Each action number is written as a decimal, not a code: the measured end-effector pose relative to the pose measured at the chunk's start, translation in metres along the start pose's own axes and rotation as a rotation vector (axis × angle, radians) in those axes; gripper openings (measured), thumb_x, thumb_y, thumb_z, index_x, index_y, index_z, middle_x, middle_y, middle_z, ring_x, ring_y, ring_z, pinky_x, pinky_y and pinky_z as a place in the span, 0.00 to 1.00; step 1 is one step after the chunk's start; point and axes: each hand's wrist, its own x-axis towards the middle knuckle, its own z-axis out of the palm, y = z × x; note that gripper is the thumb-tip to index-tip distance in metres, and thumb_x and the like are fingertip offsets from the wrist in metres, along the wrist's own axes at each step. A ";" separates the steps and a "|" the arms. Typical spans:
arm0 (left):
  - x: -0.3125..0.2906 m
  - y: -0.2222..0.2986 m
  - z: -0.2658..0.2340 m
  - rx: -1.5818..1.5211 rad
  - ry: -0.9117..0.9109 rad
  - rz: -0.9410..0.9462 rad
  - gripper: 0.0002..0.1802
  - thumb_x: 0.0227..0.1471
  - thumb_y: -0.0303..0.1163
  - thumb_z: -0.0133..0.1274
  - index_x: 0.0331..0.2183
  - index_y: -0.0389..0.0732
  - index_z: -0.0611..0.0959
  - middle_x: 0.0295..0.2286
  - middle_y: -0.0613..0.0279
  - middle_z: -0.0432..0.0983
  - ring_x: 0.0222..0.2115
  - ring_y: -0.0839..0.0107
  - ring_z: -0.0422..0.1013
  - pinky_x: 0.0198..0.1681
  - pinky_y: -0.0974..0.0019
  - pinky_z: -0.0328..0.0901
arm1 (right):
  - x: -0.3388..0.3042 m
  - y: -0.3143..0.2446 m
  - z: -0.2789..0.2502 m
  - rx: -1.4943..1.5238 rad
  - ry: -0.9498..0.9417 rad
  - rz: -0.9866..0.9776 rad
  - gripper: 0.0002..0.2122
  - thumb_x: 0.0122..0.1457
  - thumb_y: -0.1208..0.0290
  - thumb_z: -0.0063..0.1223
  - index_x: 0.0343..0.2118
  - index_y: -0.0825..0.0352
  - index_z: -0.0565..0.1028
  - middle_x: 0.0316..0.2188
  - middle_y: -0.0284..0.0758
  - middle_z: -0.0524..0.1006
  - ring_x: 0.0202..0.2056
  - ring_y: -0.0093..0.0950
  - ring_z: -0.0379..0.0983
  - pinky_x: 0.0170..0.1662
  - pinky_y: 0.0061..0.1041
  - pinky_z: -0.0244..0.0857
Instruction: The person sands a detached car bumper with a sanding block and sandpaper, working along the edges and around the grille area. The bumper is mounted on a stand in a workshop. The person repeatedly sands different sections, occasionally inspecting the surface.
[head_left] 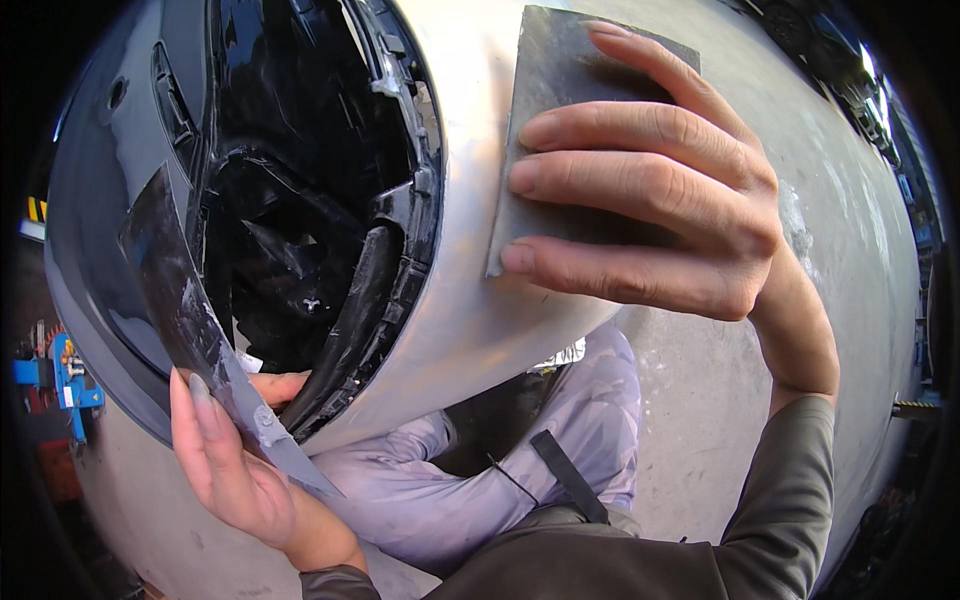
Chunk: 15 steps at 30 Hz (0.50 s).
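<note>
My right hand (665,190) lies with spread fingers across a thin, dark grey rectangular sheet (565,65), holding it against the pale, patchy car body panel (470,300). The thumb side is hidden behind the sheet. At the lower left, my left hand (240,475) grips a long, thin dark strip (175,285) near its bottom end, fingers on one side and thumb partly behind it. Grey-white smears of paste mark the strip's lower half. It stands tilted in front of the black open cavity (290,220) in the car body, apart from the sheet.
A glossy dark car panel (95,240) borders the cavity on the left. Black plastic edging (375,280) rims its right side. My bent legs (500,470) are below the panel. Blue equipment (75,385) stands far left; another vehicle (825,50) is at the far right.
</note>
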 end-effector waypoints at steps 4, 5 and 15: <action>0.000 -0.002 0.000 0.006 0.027 -0.002 0.31 0.73 0.37 0.42 0.63 0.18 0.67 0.34 0.37 0.81 0.35 0.58 0.76 0.45 0.61 0.68 | 0.008 0.004 -0.005 0.019 0.012 0.010 0.20 0.47 0.63 0.75 0.47 0.47 0.88 0.45 0.37 0.85 0.49 0.36 0.83 0.62 0.63 0.69; -0.001 -0.001 -0.001 0.006 0.027 -0.005 0.31 0.73 0.37 0.42 0.63 0.18 0.67 0.34 0.37 0.81 0.35 0.58 0.76 0.45 0.61 0.68 | 0.011 0.003 -0.001 0.026 0.029 0.023 0.20 0.47 0.63 0.75 0.47 0.47 0.88 0.45 0.36 0.85 0.49 0.36 0.83 0.62 0.62 0.68; -0.001 0.003 0.004 0.010 0.021 -0.023 0.31 0.73 0.37 0.41 0.63 0.18 0.67 0.33 0.39 0.82 0.33 0.60 0.77 0.43 0.62 0.69 | 0.020 0.007 0.008 0.190 0.095 0.129 0.18 0.49 0.64 0.71 0.46 0.49 0.87 0.45 0.33 0.85 0.48 0.34 0.83 0.61 0.60 0.66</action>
